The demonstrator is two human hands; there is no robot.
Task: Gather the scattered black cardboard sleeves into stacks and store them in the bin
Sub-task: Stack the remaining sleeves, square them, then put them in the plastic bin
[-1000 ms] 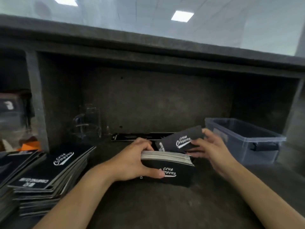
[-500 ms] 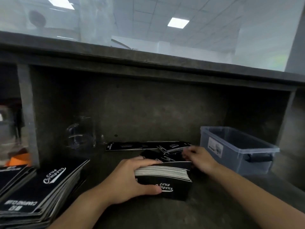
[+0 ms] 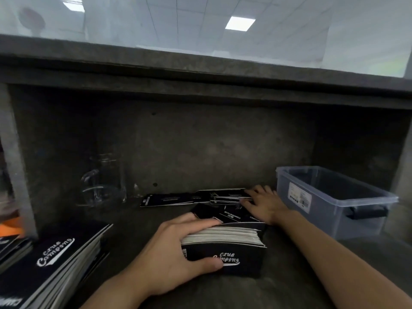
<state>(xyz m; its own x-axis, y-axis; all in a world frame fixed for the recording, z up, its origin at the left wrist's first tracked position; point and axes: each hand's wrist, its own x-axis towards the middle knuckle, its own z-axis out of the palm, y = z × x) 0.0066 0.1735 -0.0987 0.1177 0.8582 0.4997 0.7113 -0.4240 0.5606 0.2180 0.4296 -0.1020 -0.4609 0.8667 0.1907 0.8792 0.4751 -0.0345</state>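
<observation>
Black card, matt, white lettering. One sleeve looks light and stiff enough to stay flat. Bundled, I judge them heavier and prone to fanning, since the smooth faces can slide on each other. Best hold is probably across both broad faces near the middle, with the edges squared first.

Left hand [image 3: 176, 253] is clamped on the stack [image 3: 223, 248], which stands on edge on the surface [image 3: 289, 286]. The thumb is on the near face and the fingers lie over the top edges. A few sleeves lean loose against the stack's far side.

Right hand [image 3: 263, 204] reaches past the stack to the loose sleeves [image 3: 229, 196] lying flat by the back wall, fingers spread over their right end. I cannot tell whether it has pinched any. One more flat sleeve [image 3: 165, 200] lies just left of these.

Bin [image 3: 327, 217] sits to the right of both hands, near the right wrist. From here I see no sleeves in it. A large slumped pile [image 3: 51, 264] waits at far left, well apart from the bin.
</observation>
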